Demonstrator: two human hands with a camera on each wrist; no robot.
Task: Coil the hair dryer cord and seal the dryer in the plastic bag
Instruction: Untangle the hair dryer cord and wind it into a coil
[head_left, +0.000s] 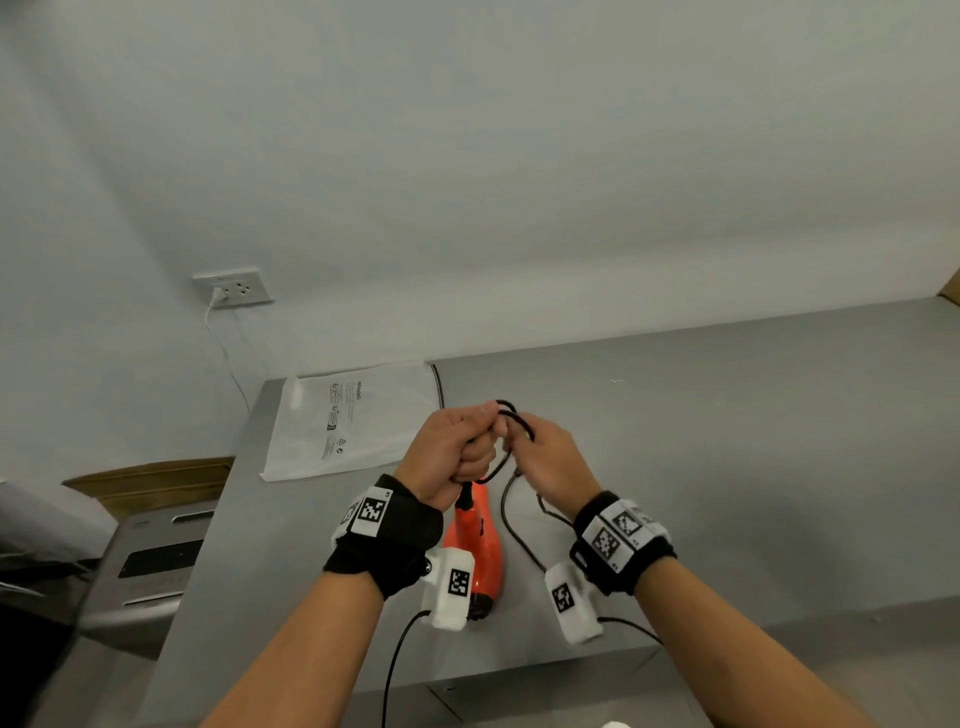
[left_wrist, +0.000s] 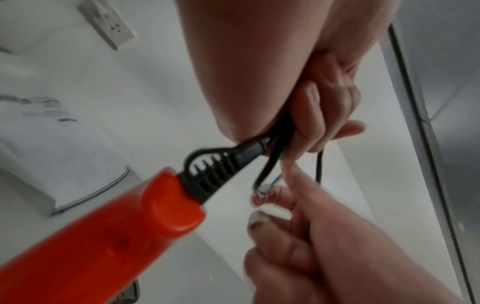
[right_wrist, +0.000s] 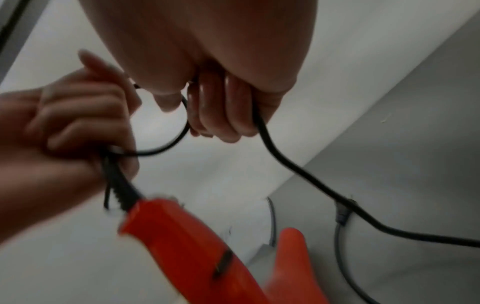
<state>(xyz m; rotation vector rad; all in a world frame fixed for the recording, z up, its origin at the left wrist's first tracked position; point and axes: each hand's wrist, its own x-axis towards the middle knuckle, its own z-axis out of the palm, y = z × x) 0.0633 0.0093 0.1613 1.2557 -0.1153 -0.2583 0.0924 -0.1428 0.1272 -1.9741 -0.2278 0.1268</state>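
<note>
An orange hair dryer (head_left: 480, 545) hangs handle-up below my left hand (head_left: 457, 447). That hand grips the black cord (head_left: 511, 519) where it leaves the handle, together with a loop of it. In the left wrist view the left hand's fingers (left_wrist: 319, 115) curl round the cord (left_wrist: 267, 168) just above the dryer (left_wrist: 103, 236). My right hand (head_left: 548, 457) holds the cord right beside the left hand. In the right wrist view the cord (right_wrist: 285, 164) runs out of its fist (right_wrist: 223, 107) down to the table. The clear plastic bag (head_left: 353, 421) lies flat behind my hands.
The steel table (head_left: 727, 441) stretches to the right. A wall socket (head_left: 234, 288) with a white plug and lead is at the back left. A grey appliance (head_left: 150, 561) and a cardboard box (head_left: 156, 480) stand left of the table.
</note>
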